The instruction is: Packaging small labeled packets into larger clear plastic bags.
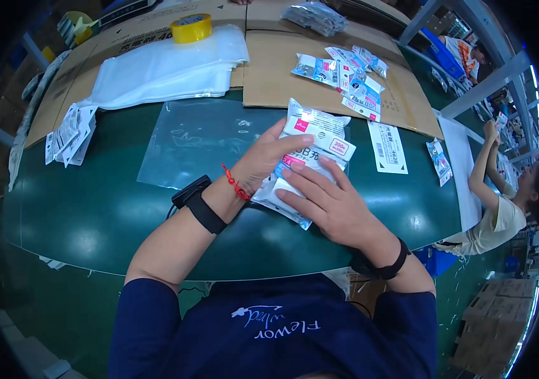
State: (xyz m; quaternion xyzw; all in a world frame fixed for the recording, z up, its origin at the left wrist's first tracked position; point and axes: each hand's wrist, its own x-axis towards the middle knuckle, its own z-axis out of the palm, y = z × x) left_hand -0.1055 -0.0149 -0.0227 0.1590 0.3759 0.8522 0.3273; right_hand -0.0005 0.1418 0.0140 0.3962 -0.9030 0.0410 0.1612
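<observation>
Fingers of the left hand clasp the white packaged goods, thumb on top — those of the right hand rest across them, grip unclear. Beyond the fingertips: smaller packets; leftward, clear plastic.

Yellow tape roll, co-worker — pale top, cartons

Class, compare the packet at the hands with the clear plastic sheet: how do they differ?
The packet is printed white, pink and blue; the clear sheet is see-through.
The packet looks puffy; the sheet looks flat.
The left hand grips the packet and the right hand touches it; the sheet lies on the table.
Both look shiny.
</observation>
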